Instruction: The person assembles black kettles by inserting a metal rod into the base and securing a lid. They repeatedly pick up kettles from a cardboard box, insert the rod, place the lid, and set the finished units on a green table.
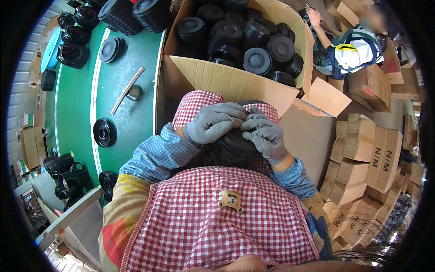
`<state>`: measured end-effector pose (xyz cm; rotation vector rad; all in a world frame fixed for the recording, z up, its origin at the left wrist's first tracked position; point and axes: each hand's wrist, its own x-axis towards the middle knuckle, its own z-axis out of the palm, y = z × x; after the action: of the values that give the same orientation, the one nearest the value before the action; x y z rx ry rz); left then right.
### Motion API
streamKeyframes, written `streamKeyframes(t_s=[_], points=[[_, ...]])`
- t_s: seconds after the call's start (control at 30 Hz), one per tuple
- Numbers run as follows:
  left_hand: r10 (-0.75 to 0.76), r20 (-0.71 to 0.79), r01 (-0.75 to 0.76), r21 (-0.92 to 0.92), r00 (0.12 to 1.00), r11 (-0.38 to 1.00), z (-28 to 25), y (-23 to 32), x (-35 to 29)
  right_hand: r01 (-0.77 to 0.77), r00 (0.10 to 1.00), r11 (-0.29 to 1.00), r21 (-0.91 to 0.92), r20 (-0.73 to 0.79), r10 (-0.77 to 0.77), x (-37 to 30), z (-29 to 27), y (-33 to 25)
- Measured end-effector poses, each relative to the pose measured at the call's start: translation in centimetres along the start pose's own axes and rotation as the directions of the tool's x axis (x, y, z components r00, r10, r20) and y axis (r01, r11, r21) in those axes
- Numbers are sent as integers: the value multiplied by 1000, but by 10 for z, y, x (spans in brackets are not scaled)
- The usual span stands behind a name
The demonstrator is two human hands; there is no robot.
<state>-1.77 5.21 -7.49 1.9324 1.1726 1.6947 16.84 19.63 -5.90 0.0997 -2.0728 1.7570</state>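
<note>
A black round plastic lid [234, 141] rests in my lap, partly covered by both hands; how many pieces lie beneath it I cannot tell. My left hand [214, 123], in a grey glove, curls over the lid's far left edge. Its fingertips meet those of my right hand [266, 135], also gloved in grey, whose bent fingers grip the lid's far right rim. Just beyond my knees stands an open cardboard box [222, 78] holding many black round lids [257, 61], some in stacks.
On the green table [129, 156] at left are a metal bar with a round base [133, 93], a black ring-shaped part [104, 133], stacked lids [111, 50] and black pots [72, 55]. Cartons [358, 140] are piled at right. Another person [355, 52] works at the far right.
</note>
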Motion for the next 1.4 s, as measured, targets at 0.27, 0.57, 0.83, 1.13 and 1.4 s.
streamKeyframes(t_s=[0.27,0.57,0.83,1.13,1.4], points=[[-293,72,293,4,953,956,-20,19,-9,-55,998,996,-68,-35,53,4,-5,-11],[-559,-30,472,574,828,669,-26,28,-17,8,982,869,-495,169,88,-5,15,-58],[-651,-158,586,624,742,517,-26,31,-20,101,965,917,-387,261,4,-4,20,-82],[-537,-42,457,584,842,671,-18,49,-9,27,996,941,-338,90,3,-6,12,-53],[-506,24,408,559,862,721,-11,67,12,-42,994,914,-403,74,78,-19,13,-53]])
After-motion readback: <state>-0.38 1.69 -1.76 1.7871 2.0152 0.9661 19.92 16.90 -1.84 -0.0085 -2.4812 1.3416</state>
